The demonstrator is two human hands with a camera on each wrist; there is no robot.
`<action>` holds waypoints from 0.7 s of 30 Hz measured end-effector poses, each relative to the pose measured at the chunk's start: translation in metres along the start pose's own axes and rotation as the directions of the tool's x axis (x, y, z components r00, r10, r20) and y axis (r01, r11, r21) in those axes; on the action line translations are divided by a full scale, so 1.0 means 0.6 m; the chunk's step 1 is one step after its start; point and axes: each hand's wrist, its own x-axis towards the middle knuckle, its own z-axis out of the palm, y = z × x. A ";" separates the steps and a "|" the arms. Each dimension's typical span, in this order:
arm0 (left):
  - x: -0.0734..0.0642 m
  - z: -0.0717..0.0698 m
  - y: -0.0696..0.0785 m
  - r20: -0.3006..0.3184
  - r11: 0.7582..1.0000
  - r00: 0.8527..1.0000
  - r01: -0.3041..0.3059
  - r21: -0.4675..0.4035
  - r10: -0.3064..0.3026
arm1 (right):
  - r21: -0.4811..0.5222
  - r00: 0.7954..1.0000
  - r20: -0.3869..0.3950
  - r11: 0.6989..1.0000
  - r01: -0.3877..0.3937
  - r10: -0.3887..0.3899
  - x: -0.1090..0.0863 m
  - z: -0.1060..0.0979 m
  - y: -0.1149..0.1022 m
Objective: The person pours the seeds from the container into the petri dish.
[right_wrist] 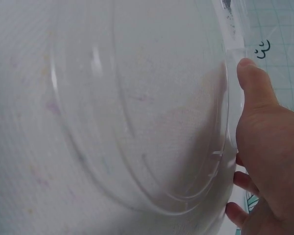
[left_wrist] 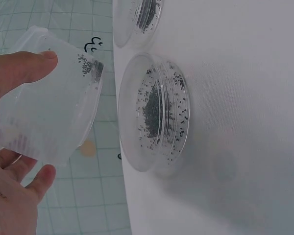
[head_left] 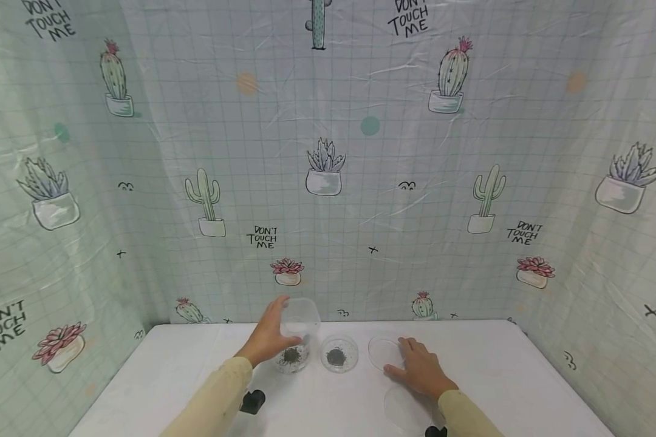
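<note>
My left hand [head_left: 269, 335] grips a translucent plastic container [left_wrist: 44, 103], thumb on one side and fingers on the other. The container is tilted, with small dark granules gathered in one corner. It is close over the left clear petri dish [head_left: 292, 359], which has a heap of the same dark granules and others scattered round it. A second petri dish [head_left: 339, 354] with a dark heap stands just to the right. My right hand [head_left: 423, 370] rests with thumb and fingers spread at the right rim of a clear round dish [head_left: 381, 352].
Another clear round dish [head_left: 401, 408] lies nearer, below my right hand, and fills much of the right wrist view. A white tabletop [head_left: 317, 406] runs back to a hanging sheet [head_left: 361, 212] printed with cacti. A black object [head_left: 253, 401] is beside the left sleeve.
</note>
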 end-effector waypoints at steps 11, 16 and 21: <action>0.004 0.010 0.009 0.001 1.000 1.000 -0.028 0.005 0.028 | 0.009 1.000 0.005 1.000 -0.004 0.004 0.001 0.000 0.000; 0.006 0.014 0.014 0.002 1.000 1.000 -0.024 -0.006 0.024 | 0.013 1.000 0.001 1.000 0.001 -0.001 0.002 0.002 0.002; 0.009 0.021 0.015 0.000 1.000 1.000 -0.031 -0.006 0.031 | 0.011 1.000 -0.004 1.000 0.002 -0.002 0.002 0.003 0.003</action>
